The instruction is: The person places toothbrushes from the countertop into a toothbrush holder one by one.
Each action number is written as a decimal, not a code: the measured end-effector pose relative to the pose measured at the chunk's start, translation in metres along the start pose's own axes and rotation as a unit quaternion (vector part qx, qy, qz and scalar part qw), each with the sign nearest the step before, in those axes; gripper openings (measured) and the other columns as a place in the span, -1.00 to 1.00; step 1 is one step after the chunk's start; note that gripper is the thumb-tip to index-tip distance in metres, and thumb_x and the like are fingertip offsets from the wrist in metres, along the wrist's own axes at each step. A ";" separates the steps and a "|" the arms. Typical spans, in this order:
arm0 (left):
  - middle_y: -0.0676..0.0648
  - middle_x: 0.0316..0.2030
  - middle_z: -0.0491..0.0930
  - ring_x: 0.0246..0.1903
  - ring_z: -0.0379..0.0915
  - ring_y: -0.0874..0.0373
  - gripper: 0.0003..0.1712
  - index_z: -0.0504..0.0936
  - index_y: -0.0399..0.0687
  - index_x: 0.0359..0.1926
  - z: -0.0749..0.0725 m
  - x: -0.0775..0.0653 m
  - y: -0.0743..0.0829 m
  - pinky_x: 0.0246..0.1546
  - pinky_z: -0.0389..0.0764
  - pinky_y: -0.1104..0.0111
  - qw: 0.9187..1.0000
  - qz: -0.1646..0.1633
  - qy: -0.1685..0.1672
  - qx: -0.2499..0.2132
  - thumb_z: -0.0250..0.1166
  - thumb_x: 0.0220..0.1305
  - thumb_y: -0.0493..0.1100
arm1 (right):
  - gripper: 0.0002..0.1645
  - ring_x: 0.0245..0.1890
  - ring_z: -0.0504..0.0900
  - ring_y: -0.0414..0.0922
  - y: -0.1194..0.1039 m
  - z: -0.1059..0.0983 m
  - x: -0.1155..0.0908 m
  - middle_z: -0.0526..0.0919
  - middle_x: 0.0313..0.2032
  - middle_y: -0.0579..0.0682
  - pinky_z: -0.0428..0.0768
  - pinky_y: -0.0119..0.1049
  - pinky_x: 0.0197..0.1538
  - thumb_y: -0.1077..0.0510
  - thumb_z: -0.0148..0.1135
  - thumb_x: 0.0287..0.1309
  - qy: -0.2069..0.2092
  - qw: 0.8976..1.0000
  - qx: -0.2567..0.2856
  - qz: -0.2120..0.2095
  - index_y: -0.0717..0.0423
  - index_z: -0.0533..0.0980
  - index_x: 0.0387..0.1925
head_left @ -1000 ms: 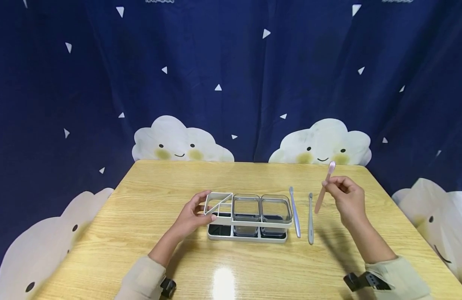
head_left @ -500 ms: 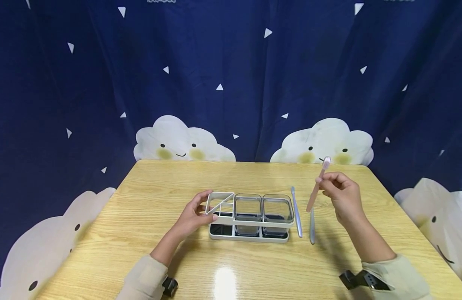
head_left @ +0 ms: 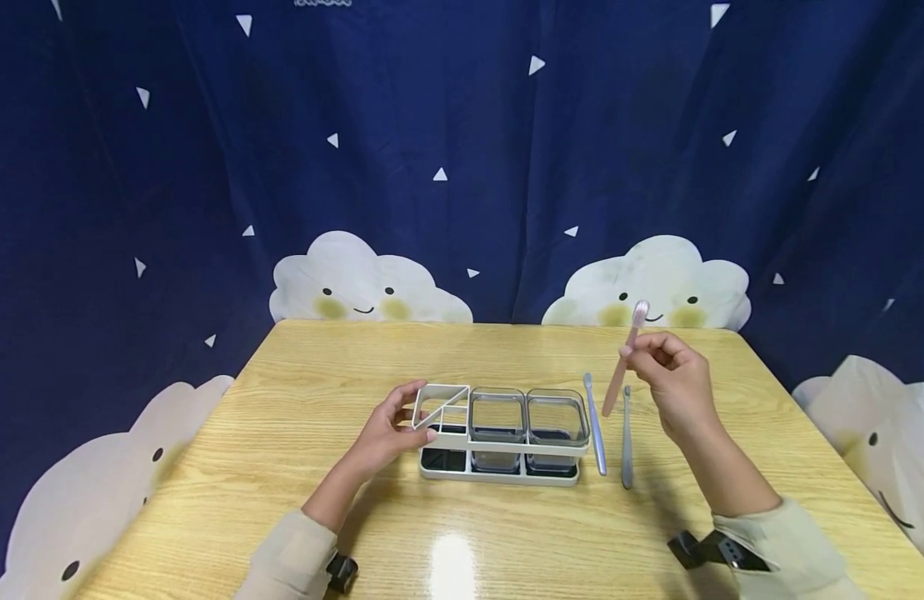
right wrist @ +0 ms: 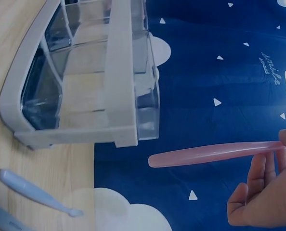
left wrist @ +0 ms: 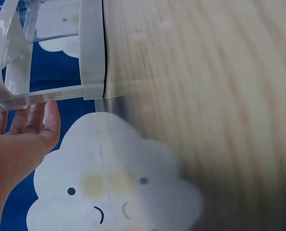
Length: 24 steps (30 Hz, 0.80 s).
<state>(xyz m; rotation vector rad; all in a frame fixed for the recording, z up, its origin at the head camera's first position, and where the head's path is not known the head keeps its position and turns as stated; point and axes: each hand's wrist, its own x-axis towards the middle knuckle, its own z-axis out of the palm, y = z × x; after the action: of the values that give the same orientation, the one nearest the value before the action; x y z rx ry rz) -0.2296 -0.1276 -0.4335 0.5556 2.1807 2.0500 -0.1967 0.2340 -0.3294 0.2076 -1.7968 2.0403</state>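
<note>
Three toothbrushes show in the head view: one pink toothbrush [head_left: 617,379] in the air right of the frame's centre, and two lying on the wooden table [head_left: 342,358] just below and around its lower end, a lavender toothbrush [head_left: 596,433] and a grey toothbrush [head_left: 627,446], side by side and apart. The one right hand [head_left: 677,392] on that side pinches the pink toothbrush between thumb and fingers, so that it stands tilted, bristles uppermost, leaning towards the right of the frame. In the right wrist view its pink handle runs from the right edge towards the middle, apart from the rack, while the other two brushes lie at the lower left. The left hand [head_left: 390,429], left of centre in the head view, grips the left end of the single white rack [head_left: 499,448], thumb at the front and fingers round the outer side. The rack has two tiers and stands on the table at the centre, slightly low in the frame; two clear cups sit in it, a middle cup [head_left: 497,432] and a right cup [head_left: 559,436], next to one left section split by thin dividers, one of them diagonal. Two beige sleeves [head_left: 289,554] enter from the bottom edge. Behind, four smiling clouds, two cut off by the frame, show on the dark blue curtain [head_left: 394,100].
</note>
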 end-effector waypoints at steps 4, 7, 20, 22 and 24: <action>-0.21 0.07 0.37 -0.01 0.36 -0.12 -0.17 0.30 -0.05 0.27 -0.001 0.001 0.000 -0.16 0.51 0.26 1.000 -0.009 0.001 -0.002 0.41 -0.06 -0.43 | -0.88 -0.45 0.53 -0.22 -0.001 0.007 0.002 0.54 -0.47 -0.06 0.55 -0.48 -0.32 0.41 0.25 0.06 -0.009 1.000 0.010 -0.012 0.16 0.58 -0.44; -0.22 0.07 0.37 0.00 0.34 -0.15 -0.16 0.29 -0.10 0.28 -0.001 0.002 0.001 -0.17 0.52 0.26 1.000 -0.014 -0.001 -0.007 0.40 -0.06 -0.46 | -0.87 -0.45 0.52 -0.24 -0.002 0.011 0.003 0.54 -0.46 -0.06 0.54 -0.49 -0.34 0.42 0.24 0.07 -0.015 1.000 0.017 -0.016 0.15 0.58 -0.44; -0.37 0.16 0.24 0.12 0.20 -0.34 -0.16 0.19 -0.23 0.32 0.003 -0.008 0.026 -0.11 0.50 0.29 0.999 -0.019 -0.024 -0.015 0.35 0.01 -0.44 | -0.82 -0.49 0.51 -0.23 -0.008 0.029 0.006 0.51 -0.52 -0.07 0.47 -0.50 -0.40 0.43 0.21 0.07 -0.005 1.000 0.015 -0.020 0.10 0.53 -0.48; -0.35 0.16 0.24 0.12 0.21 -0.32 -0.16 0.19 -0.22 0.32 0.002 -0.008 0.025 -0.11 0.50 0.29 0.999 -0.020 -0.025 -0.015 0.34 0.01 -0.45 | -0.81 -0.51 0.50 -0.24 -0.010 0.032 0.006 0.52 -0.53 -0.08 0.45 -0.49 -0.41 0.42 0.21 0.08 -0.005 1.000 0.015 -0.019 0.09 0.53 -0.49; -0.33 0.16 0.26 0.11 0.22 -0.30 -0.17 0.19 -0.21 0.32 0.002 -0.008 0.025 -0.11 0.50 0.28 0.999 -0.022 -0.024 -0.015 0.34 0.02 -0.45 | -0.80 -0.51 0.49 -0.25 -0.011 0.036 0.006 0.54 -0.54 -0.09 0.44 -0.47 -0.40 0.42 0.20 0.08 -0.008 1.000 0.015 -0.015 0.08 0.53 -0.50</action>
<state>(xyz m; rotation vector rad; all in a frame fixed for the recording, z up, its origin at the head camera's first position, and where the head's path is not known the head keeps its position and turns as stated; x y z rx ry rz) -0.2167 -0.1273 -0.4110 0.5425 2.1139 2.0216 -0.2034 0.2008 -0.3112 0.2589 -1.7629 2.0511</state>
